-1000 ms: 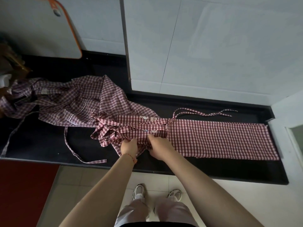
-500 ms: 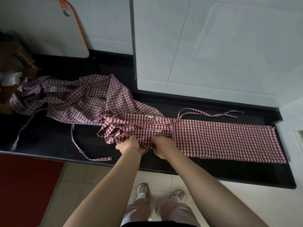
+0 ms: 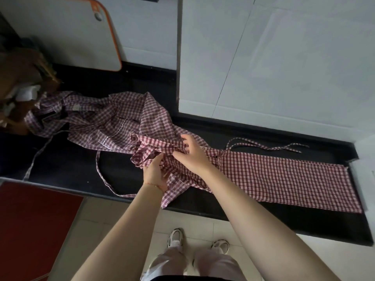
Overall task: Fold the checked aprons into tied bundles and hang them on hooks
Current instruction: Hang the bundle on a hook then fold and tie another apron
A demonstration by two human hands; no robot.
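Note:
A red-and-white checked apron point(image 3: 284, 179) lies folded into a long strip on the black counter point(image 3: 304, 222), its right end flat, its left end bunched. My left hand point(image 3: 155, 173) grips the bunched cloth from below at the near side. My right hand point(image 3: 192, 155) presses on top of the bunch, fingers spread and pinching fabric. Two thin ties point(image 3: 269, 146) trail behind the strip. A second checked apron point(image 3: 97, 122) lies crumpled to the left, partly under the first.
A white cutting board with an orange rim point(image 3: 81, 33) leans on the back wall. Brown clutter point(image 3: 22, 78) sits at the far left. A loose strap point(image 3: 105, 179) loops toward the counter's front edge. A red mat point(image 3: 30, 230) and my shoes point(image 3: 176, 238) are on the floor below.
Both hands have moved from the near edge of the bunch up onto it; the right hand reached farther over the cloth, and a fold now hangs toward the counter's front edge.

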